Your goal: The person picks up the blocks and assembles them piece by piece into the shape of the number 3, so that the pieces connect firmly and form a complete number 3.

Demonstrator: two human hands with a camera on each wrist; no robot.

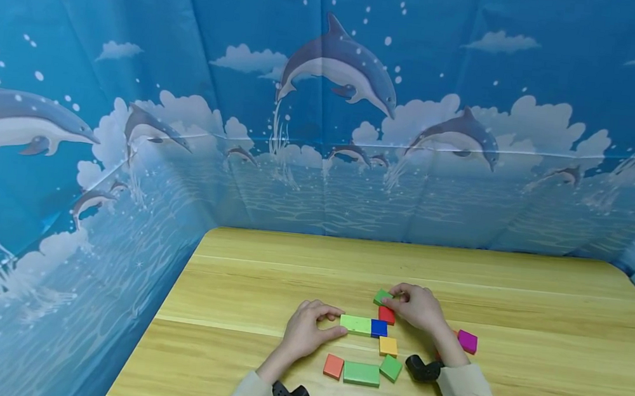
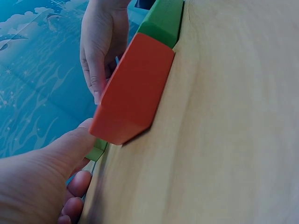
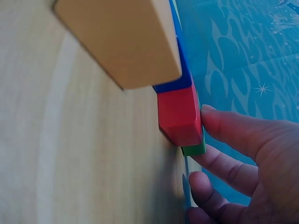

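In the head view, my left hand (image 1: 305,331) has its index finger and thumb at the left end of a long light green block (image 1: 355,325), pinching its corners. A blue block (image 1: 379,329) touches that block's right end. Farther back, my right hand (image 1: 417,306) pinches a small green block (image 1: 382,297) between thumb and fingers. This block sits just behind a red block (image 1: 386,315), which stands behind the blue one. In the right wrist view the thumb (image 3: 229,128) lies along the red block (image 3: 180,116), and the green block (image 3: 194,148) is mostly hidden.
A yellow-orange block (image 1: 388,346) lies in front of the blue one. Nearer me are an orange-red block (image 1: 333,366), a long green block (image 1: 361,374) and a tilted green block (image 1: 390,367). A purple block (image 1: 467,341) lies beside my right forearm, which partly hides red pieces.
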